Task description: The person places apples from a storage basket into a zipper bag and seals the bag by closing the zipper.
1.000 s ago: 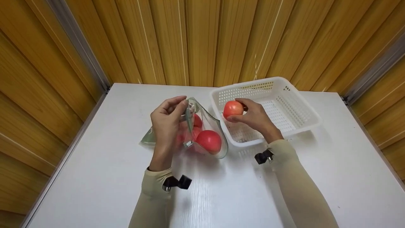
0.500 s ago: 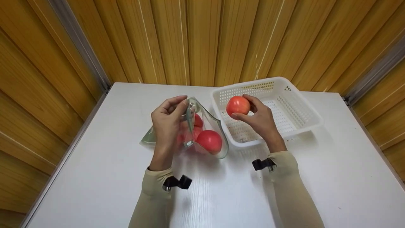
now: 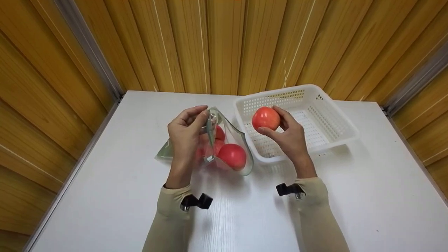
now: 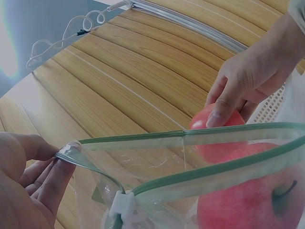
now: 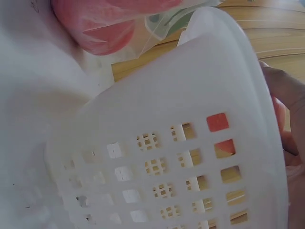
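Observation:
My left hand [image 3: 183, 134] pinches the green-edged rim of a clear zip bag [image 3: 226, 127] between thumb and fingers, and the bag's mouth gapes to the right. Several red apples lie inside; one apple [image 3: 232, 156] sits near the opening, its stem visible in the left wrist view. The bag's white zip slider [image 4: 122, 204] shows there too. My right hand [image 3: 290, 134] holds a red-orange apple [image 3: 265, 118] between thumb and fingers, above the left part of a white basket [image 3: 329, 117]. In the right wrist view the basket wall partly hides that hand and the apple.
The basket stands just right of the bag, with small dark specks on its floor. Both are on a white table [image 3: 224, 217] with wood-patterned panels [image 3: 224, 45] behind it. A cable [image 4: 78, 31] hangs beyond the panels in the left wrist view.
My right hand has moved slightly right and turned, bringing the apple a little farther from the bag. The left hand and bag have stayed in place.

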The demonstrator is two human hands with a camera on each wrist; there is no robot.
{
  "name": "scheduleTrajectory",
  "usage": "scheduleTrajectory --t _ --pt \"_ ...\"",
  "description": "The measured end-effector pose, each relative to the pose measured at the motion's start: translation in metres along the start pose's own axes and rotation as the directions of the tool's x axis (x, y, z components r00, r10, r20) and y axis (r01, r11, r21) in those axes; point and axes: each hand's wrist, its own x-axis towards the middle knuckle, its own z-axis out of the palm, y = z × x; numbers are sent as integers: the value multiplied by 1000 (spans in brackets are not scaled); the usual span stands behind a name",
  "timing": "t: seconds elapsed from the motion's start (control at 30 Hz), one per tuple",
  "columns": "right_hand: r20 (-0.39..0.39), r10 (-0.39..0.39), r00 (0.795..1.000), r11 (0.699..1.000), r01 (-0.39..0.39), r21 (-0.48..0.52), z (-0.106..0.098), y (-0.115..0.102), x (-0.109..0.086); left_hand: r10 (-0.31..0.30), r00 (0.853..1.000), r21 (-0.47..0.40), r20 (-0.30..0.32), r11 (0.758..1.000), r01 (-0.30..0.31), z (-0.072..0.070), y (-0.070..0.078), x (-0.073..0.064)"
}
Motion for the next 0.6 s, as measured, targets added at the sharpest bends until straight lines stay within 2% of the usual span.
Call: scheduleTrajectory --t 0.33,0.43,0.6 --pt "-20 -14 1000 1000 14 12 -4 -4 -2 9 1000 -7 -2 1000 -9 3 -1 1" --pt "-7 -11 1000 1000 11 6 -3 -4 -3 13 1000 -3 2 1000 -13 3 -1 2" --pt "18 -19 1000 1000 19 19 -4 -12 -4 -9 1000 -46 7 999 9 4 0 2"
